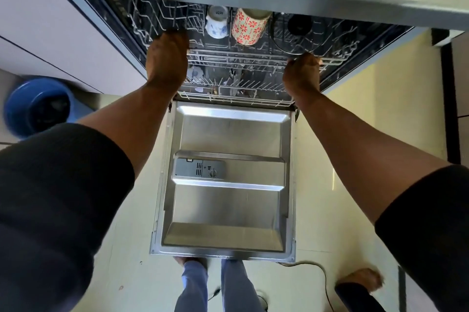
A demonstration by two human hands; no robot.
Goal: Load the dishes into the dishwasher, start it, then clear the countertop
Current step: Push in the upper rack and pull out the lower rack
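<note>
If the grey wire upper rack (241, 59) is pushed unevenly or too sharply, it may be jammed on its runners and the pieces carried on it may be knocked together. The white ceramic mug with blue flowers (216, 23) and the cream mug patterned with red flowers (247, 27) are set just beside each other at the back of the upper rack. The round glass lid with a black knob (297, 32) is propped at the rack's right, close to the right hand (302, 73), and could be struck or tipped. The stainless steel dishwasher door (228, 134) is let down fully in front of and below the upper rack, so a shin may be caught on its edge. Both arms are stretched forward, nearly straight, to the rack's front rail. The left hand (167, 58) is laid over the rail's left part, back upward, with its fingers reaching into the rack. Whether wire is gripped there cannot be told. The right hand's fingers are curled round the rail's right part
</note>
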